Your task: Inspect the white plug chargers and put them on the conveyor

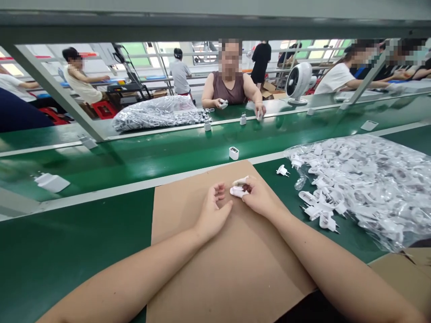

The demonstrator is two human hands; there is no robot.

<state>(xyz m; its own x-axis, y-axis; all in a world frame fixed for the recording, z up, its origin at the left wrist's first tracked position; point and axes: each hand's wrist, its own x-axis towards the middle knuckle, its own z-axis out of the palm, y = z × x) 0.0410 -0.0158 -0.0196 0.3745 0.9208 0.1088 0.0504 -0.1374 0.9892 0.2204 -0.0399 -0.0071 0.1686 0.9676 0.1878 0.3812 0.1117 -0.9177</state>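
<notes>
My right hand [261,195] is closed around a small white plastic charger part [238,192] above a sheet of brown cardboard [229,260]. The fingers partly cover that part, and something dark shows at its opening. To its left, my left hand [213,211] has its thumb apart and its fingers loosely bent, with nothing in it. A white charger housing [233,153] stands on the green belt just beyond the cardboard. Right of my right hand lies a loose white plug piece with two pins [283,170].
A clear plastic bag [377,179] spills many white plug pieces at the right. White chargers [52,182] sit along the green belt [151,154]. Across it, a co-worker [232,85] handles white parts, near a filled bag [161,114] and a fan [299,83]. A shelf beam [215,27] runs overhead.
</notes>
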